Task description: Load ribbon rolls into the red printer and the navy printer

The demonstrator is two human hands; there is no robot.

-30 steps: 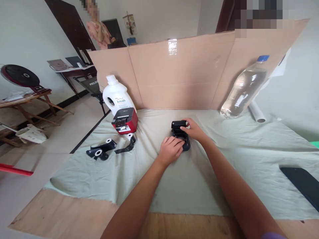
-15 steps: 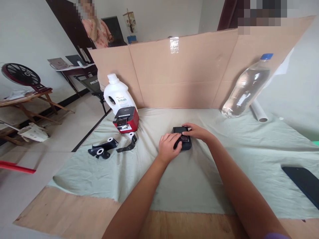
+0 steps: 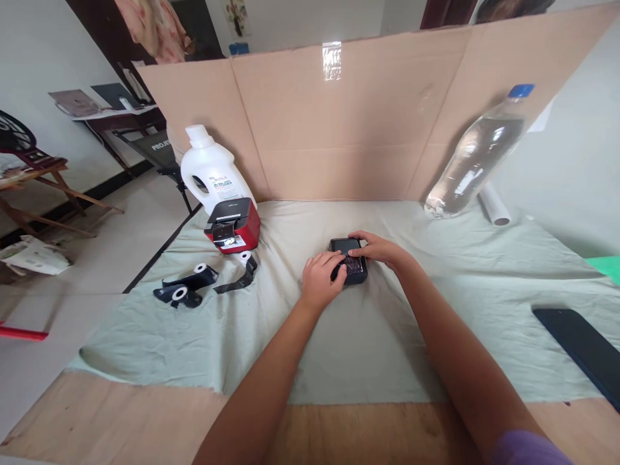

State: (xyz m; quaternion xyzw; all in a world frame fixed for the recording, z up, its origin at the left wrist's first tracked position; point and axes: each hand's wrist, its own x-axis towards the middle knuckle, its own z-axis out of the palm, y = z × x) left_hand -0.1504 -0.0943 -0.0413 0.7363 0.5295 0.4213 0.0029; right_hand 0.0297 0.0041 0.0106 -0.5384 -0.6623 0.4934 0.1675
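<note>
Pale green cloth (image 3: 387,336) covers most of a wooden desk (image 3: 121,420), with a folded cardboard screen (image 3: 349,123) standing along its far edge. Near the middle of the cloth lies a small black device (image 3: 349,263), and both hands are on it: the left hand (image 3: 320,281) rests against its near-left side with fingers curled over the edge, while the right hand (image 3: 380,248) lies across its top right, fingers flat and pressing down on the lid. To the left stand a white jug (image 3: 209,171) and, just in front of it, a red and black label printer (image 3: 232,225). Black ribbon rolls (image 3: 186,290) with white cores lie on the cloth nearer the left edge. A clear water bottle (image 3: 472,158) leans against the cardboard at the right, with a white tube (image 3: 494,205) beside it. A dark phone (image 3: 578,345) lies at the right edge.
</note>
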